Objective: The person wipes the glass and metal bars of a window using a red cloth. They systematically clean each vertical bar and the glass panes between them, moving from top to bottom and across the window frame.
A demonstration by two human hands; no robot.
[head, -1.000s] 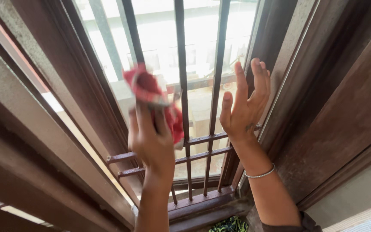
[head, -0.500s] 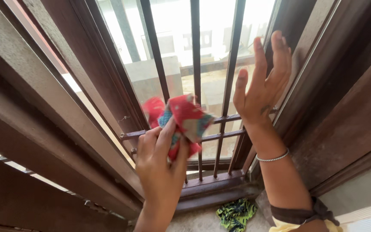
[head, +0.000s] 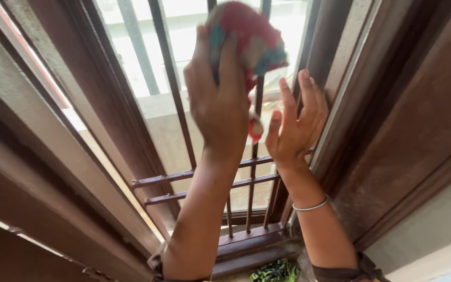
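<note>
My left hand (head: 217, 99) is raised high against the brown window grille (head: 168, 94) and grips a crumpled red cloth with teal patches (head: 251, 39), pressed near the middle bars. My right hand (head: 293, 122) is held flat and open, fingers up, against the right edge of the grille beside the window frame (head: 340, 68). A thin silver bangle (head: 310, 207) circles my right wrist.
Two horizontal cross bars (head: 189, 188) run across the lower grille. A wide brown wooden frame (head: 53, 172) slopes along the left, and a brown panel (head: 424, 115) fills the right. A green patterned cloth (head: 275, 271) lies on the sill below.
My left hand has swept the red cloth up from the lower cross bars to the top of the bars. My right hand has stayed flat at the right edge of the grille.
</note>
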